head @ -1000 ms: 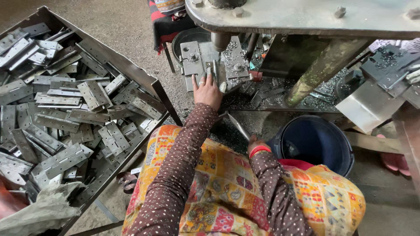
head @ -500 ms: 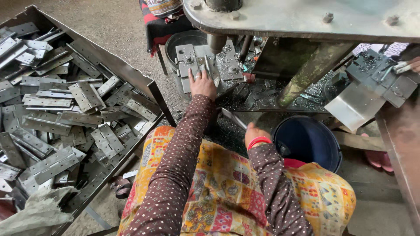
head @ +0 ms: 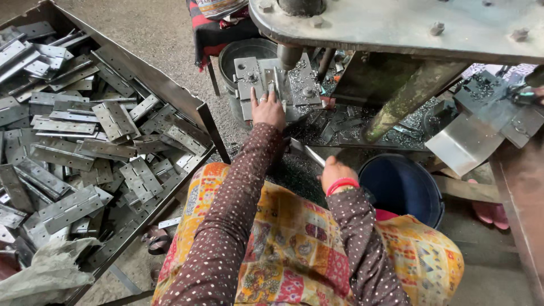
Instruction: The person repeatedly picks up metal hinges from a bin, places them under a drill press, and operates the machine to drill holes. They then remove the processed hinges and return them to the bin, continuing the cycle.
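While two hands work | left hand (head: pixel 268 110) on one die plate (head: pixel 276 85) | right hand (head: pixel 336 173) (closed) by one bucket (head: pixel 403 187)

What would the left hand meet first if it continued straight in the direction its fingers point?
The left hand points up toward the grey metal die block under the press. Its fingertips seem already on it, though depth is unclear.

Left hand (head: pixel 267 109) reaches forward, fingers spread flat; right hand (head: pixel 335 173) curled near the lap.
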